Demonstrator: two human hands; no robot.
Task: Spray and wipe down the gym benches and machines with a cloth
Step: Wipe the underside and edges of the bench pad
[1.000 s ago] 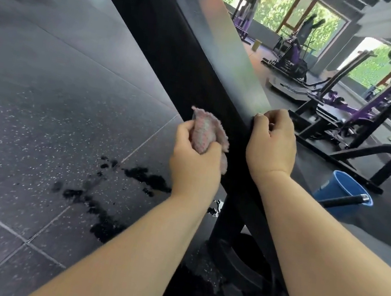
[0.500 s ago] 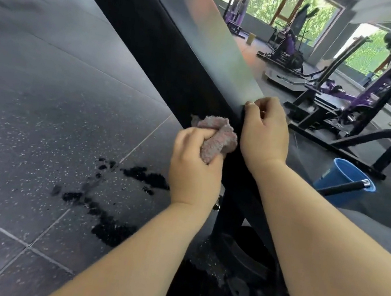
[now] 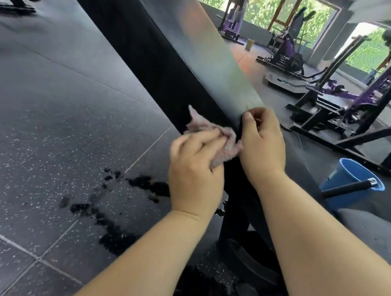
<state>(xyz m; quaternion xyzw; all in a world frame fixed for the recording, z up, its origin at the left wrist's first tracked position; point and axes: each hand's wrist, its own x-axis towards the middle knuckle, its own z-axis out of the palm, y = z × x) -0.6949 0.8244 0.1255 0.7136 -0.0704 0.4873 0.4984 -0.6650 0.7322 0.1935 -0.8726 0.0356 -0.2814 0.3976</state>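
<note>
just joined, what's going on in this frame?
A person is wiping a black bench pad in a gym. The left hand holds a crumpled pinkish cloth against the pad's side edge, while the right hand pinches the pad's top edge right beside it. Dark wet patches lie on the rubber floor below. A blue bucket with a black handle sticking out stands to the right.
</note>
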